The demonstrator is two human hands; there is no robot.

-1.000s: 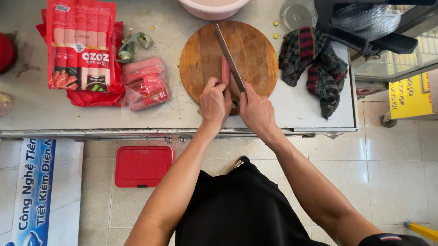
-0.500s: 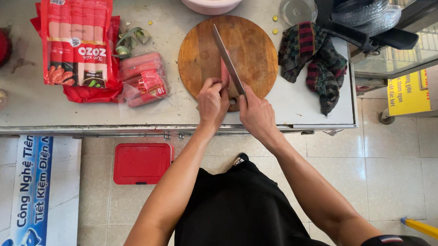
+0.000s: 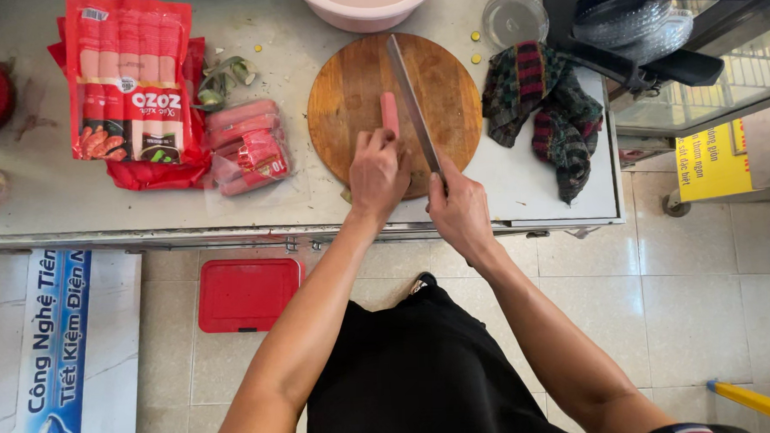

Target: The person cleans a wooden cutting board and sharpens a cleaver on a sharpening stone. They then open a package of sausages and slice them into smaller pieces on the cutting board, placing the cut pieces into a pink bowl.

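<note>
A round wooden cutting board (image 3: 449, 86) lies on the grey counter (image 3: 52, 202). A pink sausage (image 3: 389, 114) rests lengthwise on it. My left hand (image 3: 378, 176) pinches the sausage's near end. My right hand (image 3: 458, 212) grips the handle of a long knife (image 3: 412, 100), whose blade lies along the right side of the sausage, pointing away from me. The knife handle is hidden inside my fist.
Red sausage packs (image 3: 128, 80) and an opened clear pack of sausages (image 3: 246, 144) lie left of the board. A pink basin (image 3: 365, 4) is behind it, a dark patterned cloth (image 3: 543, 108) to its right. A red lid (image 3: 247, 294) lies on the tiled floor.
My hands, the knife and the sausage stay close together on the board; the blade has shifted slightly. The view has tilted a little.
</note>
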